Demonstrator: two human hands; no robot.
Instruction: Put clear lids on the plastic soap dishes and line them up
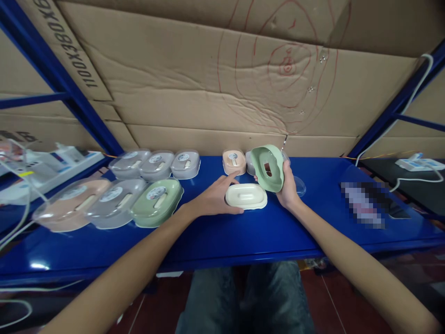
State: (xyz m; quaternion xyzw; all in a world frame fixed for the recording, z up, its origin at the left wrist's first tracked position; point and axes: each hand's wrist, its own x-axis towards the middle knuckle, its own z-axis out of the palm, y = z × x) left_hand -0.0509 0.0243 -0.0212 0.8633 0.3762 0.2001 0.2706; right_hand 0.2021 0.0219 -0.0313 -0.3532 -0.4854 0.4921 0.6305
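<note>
My left hand [217, 197] reaches around the left end of a cream oval plastic dish [255, 197], its thumb at the near edge and its fingers at the far side. The dish sits low over the blue table, with a raised rounded bar in its middle. Just right of it, my right hand [288, 188] grips a green plastic container shell [259, 160] by its right side. The shell is tilted up, showing a dark slot in its middle. Behind the shell, a clear lid [299, 186] and a greyish container are partly hidden.
Several lidded containers [158, 199] in peach, grey and green stand in two rows on the left of the blue table [208, 241]. A peach one [234, 162] stands at the back. A power strip [79, 162] with cables lies far left; a pixelated item [363, 204] lies right. Cardboard [174, 69] walls the back.
</note>
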